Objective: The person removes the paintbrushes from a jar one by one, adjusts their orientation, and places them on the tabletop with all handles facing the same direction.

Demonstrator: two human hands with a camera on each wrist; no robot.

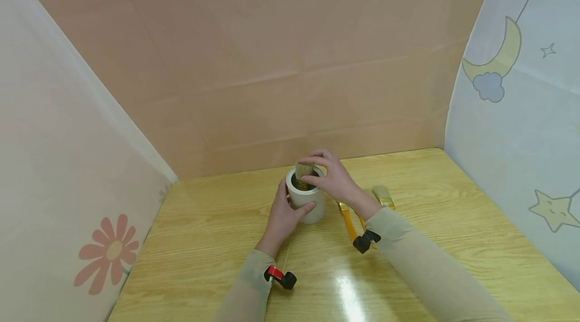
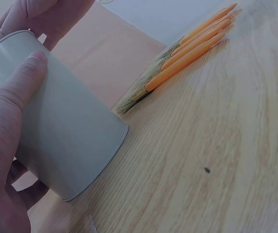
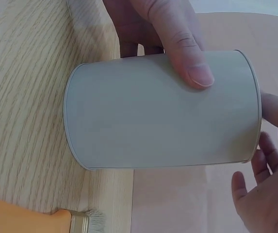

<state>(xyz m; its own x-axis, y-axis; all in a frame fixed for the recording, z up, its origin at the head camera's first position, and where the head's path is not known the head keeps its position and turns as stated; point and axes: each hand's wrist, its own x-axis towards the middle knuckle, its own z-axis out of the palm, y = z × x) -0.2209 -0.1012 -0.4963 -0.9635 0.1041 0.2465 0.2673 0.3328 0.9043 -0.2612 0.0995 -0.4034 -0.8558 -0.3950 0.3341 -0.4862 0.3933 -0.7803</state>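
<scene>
A light grey cylindrical container [image 1: 312, 211] stands on the table, its open dark mouth facing up. My left hand [image 1: 282, 216] grips its side, with the thumb [image 2: 29, 73] across the near wall and the other fingers round the far side. Inside the mouth is a paintbrush [image 1: 303, 172], pale bristles up, its handle hidden by the wall. Over the rim, my right hand [image 1: 333, 178] holds that brush by the bristle end between thumb and fingers. In the right wrist view the container [image 3: 158, 114] hides the brush.
Several more paintbrushes with orange handles [image 2: 187, 63] lie side by side on the wooden table [image 1: 217, 221], right of the container and partly under my right forearm. A peach-coloured backdrop [image 1: 290, 70] rises behind the table, with patterned white sheets at both sides.
</scene>
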